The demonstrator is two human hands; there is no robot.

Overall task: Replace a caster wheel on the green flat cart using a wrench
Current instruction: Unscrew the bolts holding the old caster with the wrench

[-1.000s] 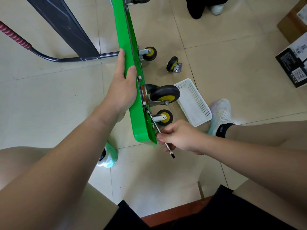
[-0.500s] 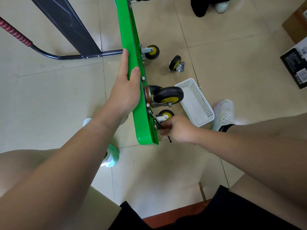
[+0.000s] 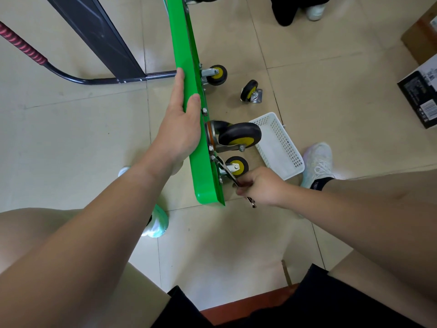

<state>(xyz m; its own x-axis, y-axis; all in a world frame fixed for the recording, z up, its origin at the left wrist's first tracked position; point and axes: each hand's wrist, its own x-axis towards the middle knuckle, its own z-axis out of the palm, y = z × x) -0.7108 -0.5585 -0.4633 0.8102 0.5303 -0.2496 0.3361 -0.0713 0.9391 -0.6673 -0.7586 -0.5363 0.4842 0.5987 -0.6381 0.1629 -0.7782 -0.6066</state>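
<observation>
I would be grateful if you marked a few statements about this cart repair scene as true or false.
1. The green cart stands tipped on its edge. True.
2. The left hand holds the wrench. False: the right hand grips the wrench, and the left hand holds the cart's edge.
3. The loose caster lies inside the white basket. False: it lies on the floor tiles, apart from the basket.
4. The wrench's head sits at the cart's underside, beside the large mounted caster. True.
</observation>
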